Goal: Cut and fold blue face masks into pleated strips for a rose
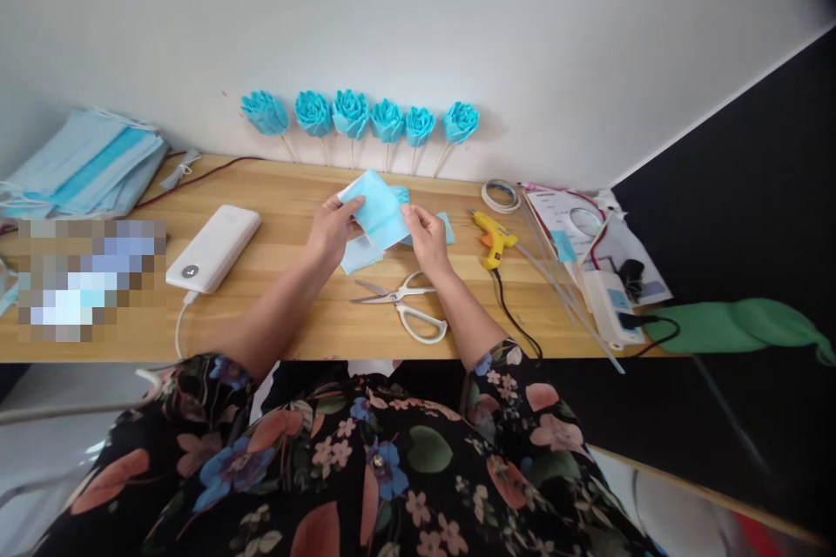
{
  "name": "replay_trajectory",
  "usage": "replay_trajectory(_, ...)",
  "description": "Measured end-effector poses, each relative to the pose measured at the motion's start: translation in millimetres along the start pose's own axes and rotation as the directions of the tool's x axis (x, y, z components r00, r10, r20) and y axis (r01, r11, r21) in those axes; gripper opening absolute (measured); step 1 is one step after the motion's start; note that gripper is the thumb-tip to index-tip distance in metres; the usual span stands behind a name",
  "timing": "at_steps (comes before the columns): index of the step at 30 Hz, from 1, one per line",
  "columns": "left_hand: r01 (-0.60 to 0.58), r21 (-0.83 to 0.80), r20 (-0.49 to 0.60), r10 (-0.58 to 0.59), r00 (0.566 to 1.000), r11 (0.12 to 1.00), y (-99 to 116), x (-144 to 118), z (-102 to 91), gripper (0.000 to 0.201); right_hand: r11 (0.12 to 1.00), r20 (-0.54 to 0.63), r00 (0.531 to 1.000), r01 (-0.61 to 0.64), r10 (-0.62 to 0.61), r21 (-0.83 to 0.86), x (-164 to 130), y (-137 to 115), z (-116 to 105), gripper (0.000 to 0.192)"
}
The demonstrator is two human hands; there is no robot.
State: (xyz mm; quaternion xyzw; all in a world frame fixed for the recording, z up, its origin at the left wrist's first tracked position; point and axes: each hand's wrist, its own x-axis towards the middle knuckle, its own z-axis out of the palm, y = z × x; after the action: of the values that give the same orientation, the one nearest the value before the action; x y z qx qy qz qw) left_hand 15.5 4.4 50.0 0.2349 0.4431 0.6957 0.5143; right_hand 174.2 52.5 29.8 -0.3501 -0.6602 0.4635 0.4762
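Between my two hands, a light-blue square of thin fabric [377, 213] is held up over the table. My left hand [331, 226] pinches its left side, thumb on top. At its right edge, my right hand [426, 235] grips it between thumb and fingers. Beneath and behind it lie more blue pieces [361, 254] on the wood, partly hidden by the square and my hands. White-handled scissors [396, 296] rest with blades parted, just below my right hand. To the right lies a yellow hot glue gun [495, 239] with a black cord.
Several blue fabric flowers [351, 115] on sticks lean against the wall. A stack of face masks [88, 161] and a white power bank [214, 249] are on the left. A tape roll [501, 196], a power strip [610, 309] and a green bag-like thing [738, 326] are on the right.
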Motion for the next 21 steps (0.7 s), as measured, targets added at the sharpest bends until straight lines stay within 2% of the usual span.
replay_trajectory(5, -0.066, -0.031, 0.010, 0.067, 0.998, 0.997, -1, 3, -9.1, 0.037, 0.995, 0.027, 0.996, -0.083, 0.085, -0.062, 3, 8, -1, 0.041)
replay_trajectory(13, -0.100, 0.000, -0.003, 0.100, 0.995, 0.995, -1, 7, -21.2, 0.040, 0.986, 0.028, 0.996, -0.075, 0.080, -0.149, 0, 4, 1, 0.039)
replay_trajectory(21, -0.097, 0.035, 0.013, 0.096, 0.995, 0.995, 1, 2, -19.9, 0.041, 0.985, 0.035, 0.994, -0.099, 0.105, -0.142, 0, 3, 2, 0.036)
